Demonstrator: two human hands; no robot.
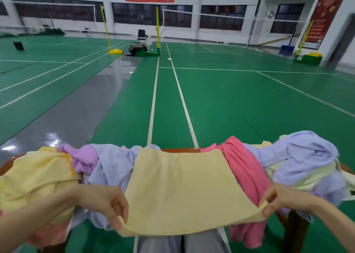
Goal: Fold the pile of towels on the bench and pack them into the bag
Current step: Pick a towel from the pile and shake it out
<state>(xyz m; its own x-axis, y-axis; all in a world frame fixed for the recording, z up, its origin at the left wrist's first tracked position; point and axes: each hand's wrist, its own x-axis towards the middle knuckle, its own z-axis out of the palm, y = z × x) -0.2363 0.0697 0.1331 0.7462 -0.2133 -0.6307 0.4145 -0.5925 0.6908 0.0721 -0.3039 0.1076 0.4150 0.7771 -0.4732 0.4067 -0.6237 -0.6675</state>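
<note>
A pale yellow towel lies spread flat across the middle of the wooden bench, its near edge hanging toward me. My left hand pinches the towel's near left corner, and my right hand pinches its near right corner. On the left lie crumpled towels: another yellow towel, a purple towel and a lavender towel. A pink towel and a heap of lavender and pale green towels lie on the right. No bag is visible near the bench.
My grey-trousered legs sit under the bench's near edge. Beyond the bench stretches a green badminton court floor with white lines. Yellow net posts, a chair and a dark bundle stand far off.
</note>
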